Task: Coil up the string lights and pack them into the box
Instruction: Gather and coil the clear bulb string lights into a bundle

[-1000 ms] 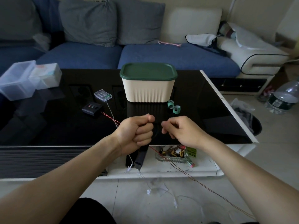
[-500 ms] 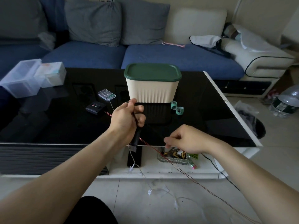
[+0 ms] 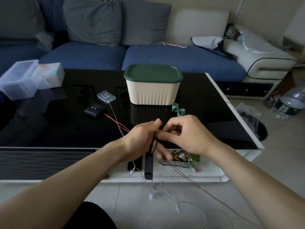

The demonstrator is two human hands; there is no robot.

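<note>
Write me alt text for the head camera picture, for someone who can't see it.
Two bare hands meet over the near edge of a black glass coffee table: the left hand has dark wire looped round it and the right hand pinches that wire. Behind them stands a cream box with its green lid on, beside two battery packs; thin wire trails onto the floor.

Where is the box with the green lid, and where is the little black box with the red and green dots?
green lid box (image 3: 152,95), head view, on its cream ribbed wall.
black box (image 3: 95,110), head view, on its top face.
</note>
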